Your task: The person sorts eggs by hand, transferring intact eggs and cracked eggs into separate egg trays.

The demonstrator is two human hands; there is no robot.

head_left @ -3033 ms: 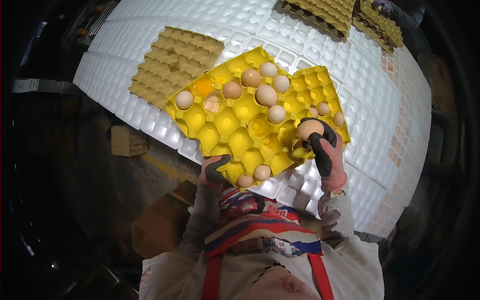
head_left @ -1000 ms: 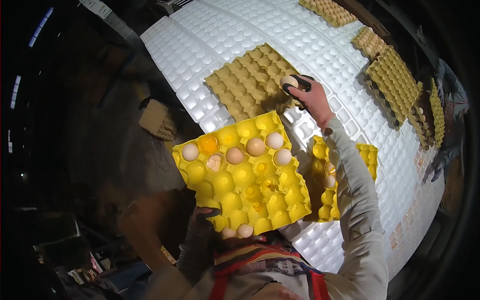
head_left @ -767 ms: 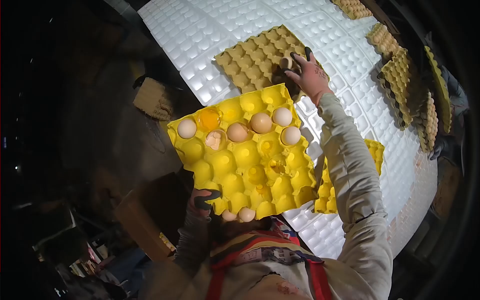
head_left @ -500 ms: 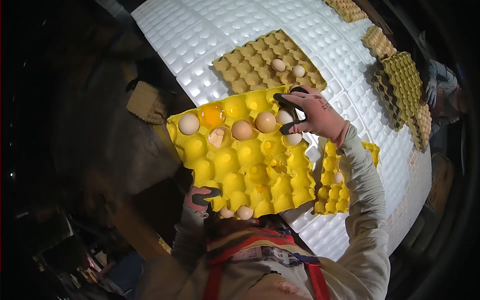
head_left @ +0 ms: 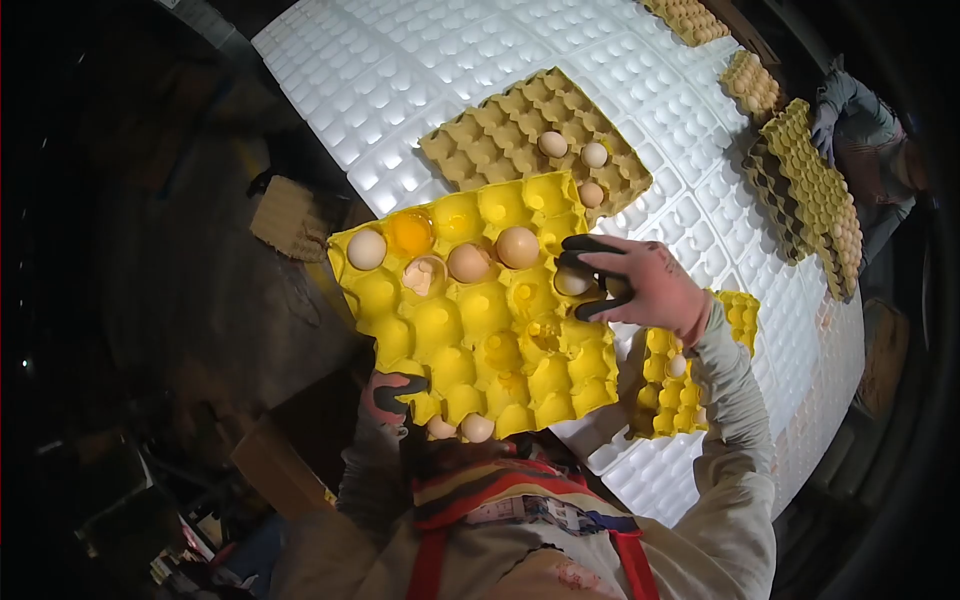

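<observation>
My left hand [head_left: 397, 396], in a pink and black glove, grips the lower left corner of a yellow egg tray [head_left: 437, 322]. That tray holds several whole eggs, a broken shell [head_left: 424, 276] and a spilled yolk [head_left: 411, 232]. At its right edge my right hand [head_left: 588, 278] has its fingers around a pale egg [head_left: 572, 281], which sits at a cup of the tray. Just beyond lies a brown tray [head_left: 490, 137] with three eggs: one [head_left: 553, 144], another beside it [head_left: 594, 155] and one nearer [head_left: 591, 194].
White moulded trays [head_left: 420, 60] cover the table. A second yellow tray [head_left: 672, 400] with eggs lies at the right, partly behind my right forearm. Stacked trays [head_left: 800, 190] stand at the far right beside another person [head_left: 875, 140]. A cardboard box [head_left: 285, 465] is low on the left.
Eggs have been set down in the brown tray, where three now lie. The white egg in the yellow tray's second row from the top right is gone. My right hand has moved back to the yellow tray.
</observation>
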